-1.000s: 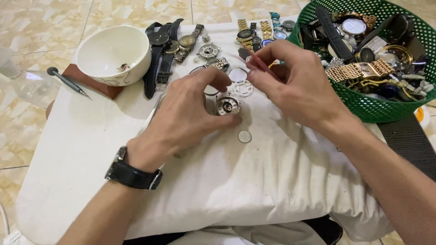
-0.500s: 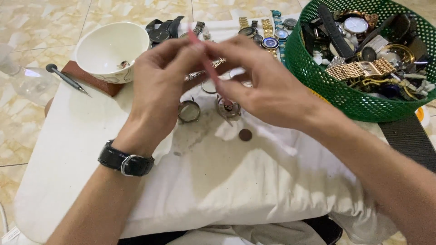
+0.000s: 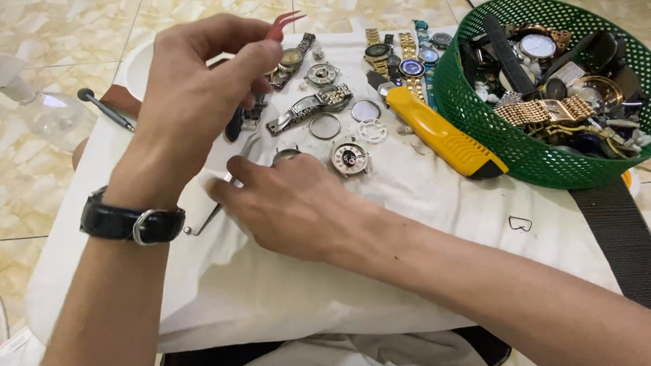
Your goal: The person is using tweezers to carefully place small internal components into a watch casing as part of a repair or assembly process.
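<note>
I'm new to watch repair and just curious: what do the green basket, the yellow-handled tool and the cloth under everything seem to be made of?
The green basket looks like moulded plastic: an even lattice of small holes with a glossy, uniform colour. The yellow-handled tool seems to have a smooth plastic grip with a dark end; its working tip is hard to make out. The white cloth looks like soft woven fabric, matte, wrinkled and faintly stained.

Left hand is raised in the upper left of the frame, fingers curled, thumb and forefinger pinched together. Its forearm rises from the lower left. Right hand lies low at centre, palm down, reaching leftward; its forearm enters from the lower right.
</note>
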